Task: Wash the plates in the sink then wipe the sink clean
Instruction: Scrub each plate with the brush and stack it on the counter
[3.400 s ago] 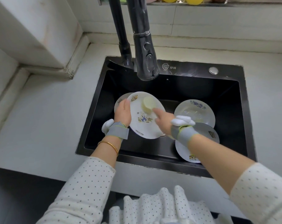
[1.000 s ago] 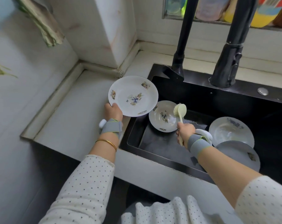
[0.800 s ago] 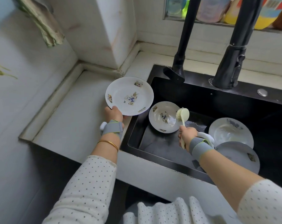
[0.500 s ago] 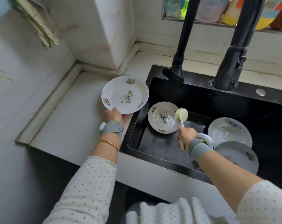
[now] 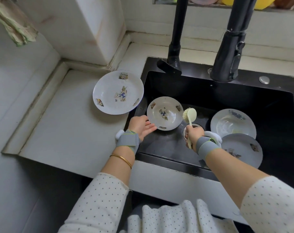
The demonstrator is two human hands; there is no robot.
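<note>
From the head view, looking down, the black sink (image 5: 244, 96) is sitting in a pale counter (image 5: 67, 125), with a black faucet (image 5: 227, 52) hanging over its back edge. The left hand (image 5: 141, 126) is reaching over the sink's left rim with its palm turned up and its fingers straight and relaxed, holding nothing. Its thumb and fingertips are lying right at the lower left rim of a small patterned plate (image 5: 164, 113) that is leaning in the sink's left part; contact cannot be told. The right hand (image 5: 193, 133) is curling round the handle of a pale dish brush (image 5: 191, 115), whose bristle head is pointing up and sitting just beside that plate's right rim. A larger patterned plate (image 5: 118, 92) is lying face up on the counter, away from both hands, its right edge overhanging the sink's left rim. Two more plates are lying in the sink's right part, the farther plate (image 5: 233, 122) overlapping the nearer plate (image 5: 242, 148) just beyond the right wrist.
</note>
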